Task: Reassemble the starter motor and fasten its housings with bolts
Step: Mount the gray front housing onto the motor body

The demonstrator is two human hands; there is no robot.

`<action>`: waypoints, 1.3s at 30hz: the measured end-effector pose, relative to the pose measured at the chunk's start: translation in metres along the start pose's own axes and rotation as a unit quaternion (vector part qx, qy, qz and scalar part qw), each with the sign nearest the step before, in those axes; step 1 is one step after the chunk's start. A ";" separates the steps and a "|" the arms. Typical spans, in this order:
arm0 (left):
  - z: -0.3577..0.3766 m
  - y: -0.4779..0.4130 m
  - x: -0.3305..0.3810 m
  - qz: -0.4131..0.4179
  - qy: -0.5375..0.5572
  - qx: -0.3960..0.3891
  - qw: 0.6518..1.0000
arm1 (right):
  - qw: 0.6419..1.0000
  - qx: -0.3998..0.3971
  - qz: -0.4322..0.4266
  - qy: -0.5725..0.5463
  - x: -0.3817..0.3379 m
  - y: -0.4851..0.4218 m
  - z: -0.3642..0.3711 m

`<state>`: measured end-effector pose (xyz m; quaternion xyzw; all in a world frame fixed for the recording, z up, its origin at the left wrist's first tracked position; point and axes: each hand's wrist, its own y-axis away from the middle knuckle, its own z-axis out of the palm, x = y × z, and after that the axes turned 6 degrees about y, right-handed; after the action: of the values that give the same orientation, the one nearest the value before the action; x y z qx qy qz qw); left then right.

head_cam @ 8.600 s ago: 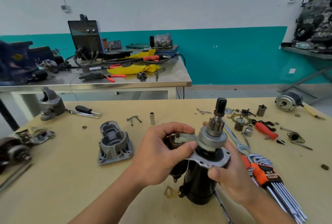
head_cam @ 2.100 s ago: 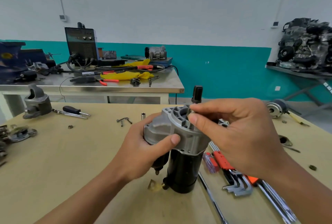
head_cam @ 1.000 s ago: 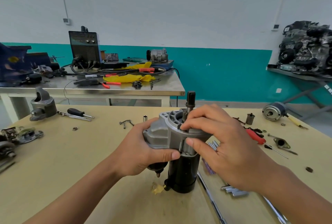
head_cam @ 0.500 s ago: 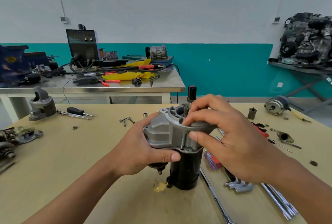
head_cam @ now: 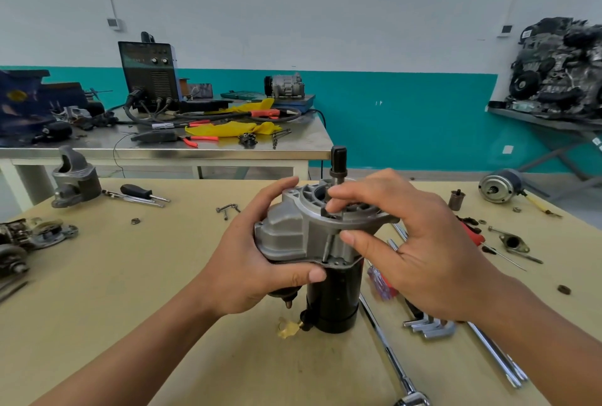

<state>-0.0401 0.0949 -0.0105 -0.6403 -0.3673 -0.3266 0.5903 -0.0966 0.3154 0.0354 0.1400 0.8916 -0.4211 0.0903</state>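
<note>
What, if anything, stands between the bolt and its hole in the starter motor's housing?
Nothing visible. The bolt stands with its tip at the hole in the flange of the housing, and the right hand pinches it. The thumb of the left hand lies just below, left of the hole.

Upright starter motor [head_cam: 329,262], grey housing [head_cam: 293,233] fitted

The starter motor [head_cam: 332,294] stands upright on the tabletop [head_cam: 130,275], black body down, its shaft [head_cam: 338,161] pointing to 12 o'clock. The left hand [head_cam: 254,262] grips the grey housing [head_cam: 286,236] from 9 o'clock, thumb across its lower edge. From 3 o'clock the right hand [head_cam: 420,252] pinches the upper end of a bolt [head_cam: 326,247] standing in the housing's flange. Hex keys [head_cam: 430,327] lie at 4 o'clock.
</note>
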 end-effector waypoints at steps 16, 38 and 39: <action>0.020 -0.004 -0.011 0.146 -0.072 0.134 0.977 | 0.998 0.003 -0.001 -0.058 0.013 0.003 0.004; -0.006 -0.020 0.006 -0.054 0.032 -0.071 0.996 | 0.937 -0.022 0.232 -0.261 0.029 0.033 0.071; -0.005 -0.021 0.006 -0.053 0.033 -0.070 0.996 | 0.934 -0.025 0.231 -0.270 0.028 0.033 0.071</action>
<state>-0.0546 0.0907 0.0056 -0.6486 -0.3570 -0.4036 0.5375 -0.1094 0.2855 -0.0407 0.2208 0.7868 -0.3883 0.4260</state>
